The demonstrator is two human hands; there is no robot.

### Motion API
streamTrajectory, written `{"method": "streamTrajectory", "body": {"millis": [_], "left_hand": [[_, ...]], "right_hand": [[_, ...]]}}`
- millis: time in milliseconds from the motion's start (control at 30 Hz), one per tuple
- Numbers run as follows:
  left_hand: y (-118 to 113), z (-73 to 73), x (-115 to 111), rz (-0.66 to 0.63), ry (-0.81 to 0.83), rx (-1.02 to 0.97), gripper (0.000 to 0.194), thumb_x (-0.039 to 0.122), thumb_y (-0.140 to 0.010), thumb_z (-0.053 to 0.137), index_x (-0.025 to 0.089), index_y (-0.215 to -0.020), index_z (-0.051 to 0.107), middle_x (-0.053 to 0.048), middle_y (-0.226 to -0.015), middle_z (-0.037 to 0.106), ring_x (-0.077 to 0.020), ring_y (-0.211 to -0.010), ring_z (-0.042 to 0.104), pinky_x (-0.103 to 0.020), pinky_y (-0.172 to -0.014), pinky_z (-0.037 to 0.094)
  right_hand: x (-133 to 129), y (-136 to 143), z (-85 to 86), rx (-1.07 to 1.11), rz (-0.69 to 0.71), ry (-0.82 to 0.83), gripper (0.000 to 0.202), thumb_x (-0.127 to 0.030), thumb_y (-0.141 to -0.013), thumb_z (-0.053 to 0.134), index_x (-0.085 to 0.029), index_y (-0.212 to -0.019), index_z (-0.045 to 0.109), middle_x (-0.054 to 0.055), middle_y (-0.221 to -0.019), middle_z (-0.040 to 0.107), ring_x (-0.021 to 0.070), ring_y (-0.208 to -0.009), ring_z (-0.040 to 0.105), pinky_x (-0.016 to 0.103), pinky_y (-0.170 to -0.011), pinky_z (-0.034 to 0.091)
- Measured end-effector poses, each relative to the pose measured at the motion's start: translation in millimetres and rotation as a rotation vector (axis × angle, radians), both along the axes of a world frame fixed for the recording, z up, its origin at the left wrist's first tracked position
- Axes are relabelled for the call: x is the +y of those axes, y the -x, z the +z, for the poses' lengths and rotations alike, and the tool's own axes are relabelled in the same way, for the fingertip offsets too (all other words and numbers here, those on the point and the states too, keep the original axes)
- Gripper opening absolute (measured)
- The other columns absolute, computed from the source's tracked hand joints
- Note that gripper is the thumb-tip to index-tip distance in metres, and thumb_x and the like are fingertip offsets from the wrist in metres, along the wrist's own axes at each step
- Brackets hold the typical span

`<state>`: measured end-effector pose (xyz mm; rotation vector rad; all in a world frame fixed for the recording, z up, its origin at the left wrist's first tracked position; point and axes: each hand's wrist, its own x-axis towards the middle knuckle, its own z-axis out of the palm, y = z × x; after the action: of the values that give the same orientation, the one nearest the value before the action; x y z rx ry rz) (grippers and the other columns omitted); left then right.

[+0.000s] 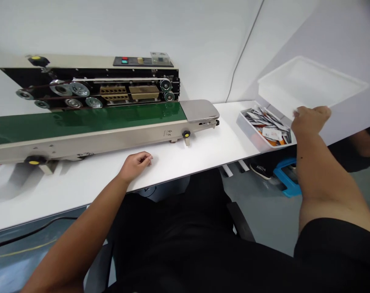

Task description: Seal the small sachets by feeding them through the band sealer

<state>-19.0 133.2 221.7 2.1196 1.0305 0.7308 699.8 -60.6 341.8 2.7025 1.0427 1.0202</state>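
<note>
White, rimmed, rectangular plastic lid (pixel 310 83), right hand (pixel 311 119) clamped on its edge, left hand (pixel 136 166) loosely closed

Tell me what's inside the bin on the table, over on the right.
The bin holds a heap of packets, silvery and orange, a pale piece on top. Whatever lies beneath is covered.

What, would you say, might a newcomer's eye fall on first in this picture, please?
Probably the long machine with its green belt and exposed metal wheels, which fills the left part of the white table. Next, perhaps, the white lid or tray that the right hand holds up at the upper right, and the box of jumbled packets at the table's right end.
</note>
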Motion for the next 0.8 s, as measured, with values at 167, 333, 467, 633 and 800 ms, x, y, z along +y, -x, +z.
{"method": "streamTrajectory", "body": {"millis": [167, 333, 467, 633, 800], "left_hand": [[0.5, 0.3, 3.4, 0.006, 0.007, 0.024, 0.040, 0.058, -0.094, 0.064, 0.021, -0.085, 0.074, -0.004, -0.077, 0.076, -0.0183, -0.070, 0.070, -0.027, -0.069, 0.053], [0.4, 3.1, 4.0, 0.022, 0.004, 0.030, 0.041, 0.060, -0.095, 0.063, 0.022, -0.082, 0.073, -0.004, -0.078, 0.076, -0.0184, -0.073, 0.069, -0.028, -0.071, 0.053], [0.8, 3.1, 3.9, 0.038, 0.000, 0.042, 0.035, 0.054, -0.095, 0.063, 0.022, -0.083, 0.074, -0.002, -0.079, 0.075, -0.0174, -0.074, 0.068, -0.027, -0.072, 0.052], [2.0, 1.2, 5.8, 0.054, 0.011, 0.061, 0.035, 0.055, -0.094, 0.064, 0.023, -0.086, 0.074, -0.003, -0.080, 0.075, -0.0182, -0.074, 0.069, -0.028, -0.072, 0.052], [0.5, 3.4, 3.6, 0.063, 0.014, 0.054, 0.035, 0.056, -0.094, 0.064, 0.023, -0.085, 0.073, -0.003, -0.079, 0.075, -0.0194, -0.075, 0.070, -0.029, -0.073, 0.055]], "right_hand": [[-20.4, -19.0, -12.4, 0.062, -0.153, 0.111, 0.021, -0.005, -0.079, 0.062, -0.018, -0.093, 0.071, 0.015, -0.085, 0.069, 0.0312, -0.111, 0.047, 0.045, -0.085, 0.016], [-37.0, -33.3, -24.9, 0.057, -0.140, 0.192, 0.024, -0.003, -0.078, 0.060, -0.020, -0.091, 0.071, 0.015, -0.093, 0.073, 0.0315, -0.120, 0.047, 0.048, -0.088, 0.014], [-40.4, -37.2, -27.5, 0.087, -0.172, 0.234, 0.020, -0.006, -0.084, 0.058, -0.018, -0.089, 0.073, 0.018, -0.096, 0.072, 0.0311, -0.125, 0.045, 0.049, -0.087, 0.013], [-40.9, -40.1, -32.6, 0.133, -0.207, 0.262, 0.027, -0.004, -0.080, 0.057, -0.019, -0.096, 0.073, 0.018, -0.095, 0.073, 0.0331, -0.124, 0.048, 0.047, -0.086, 0.013], [-48.3, -35.3, -38.4, 0.119, -0.163, 0.277, 0.025, -0.010, -0.086, 0.057, -0.016, -0.104, 0.074, 0.018, -0.095, 0.072, 0.0348, -0.120, 0.047, 0.045, -0.086, 0.012]]}}
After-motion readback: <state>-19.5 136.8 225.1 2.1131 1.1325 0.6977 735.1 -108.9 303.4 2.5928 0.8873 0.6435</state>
